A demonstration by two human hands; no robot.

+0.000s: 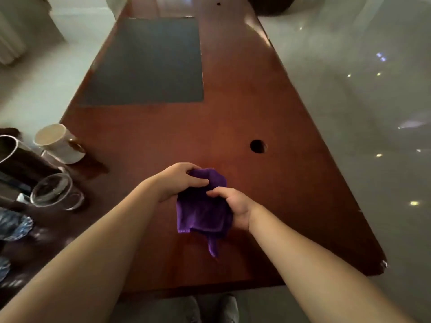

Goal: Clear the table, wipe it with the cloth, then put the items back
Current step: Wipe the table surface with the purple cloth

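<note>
Left hand (180,180) and right hand (235,206) both closed on purple cloth (200,210), bunched just above table (256,101), near side of cable hole (258,146). Mug (59,143), glass bowl (54,191) parked left of hole. Likely step: folding cloth, wiping. Next: press flat, sweep.

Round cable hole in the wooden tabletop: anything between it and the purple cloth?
Nothing. In the head view, only bare red-brown wood separates the round cable hole from the purple cloth.
</note>
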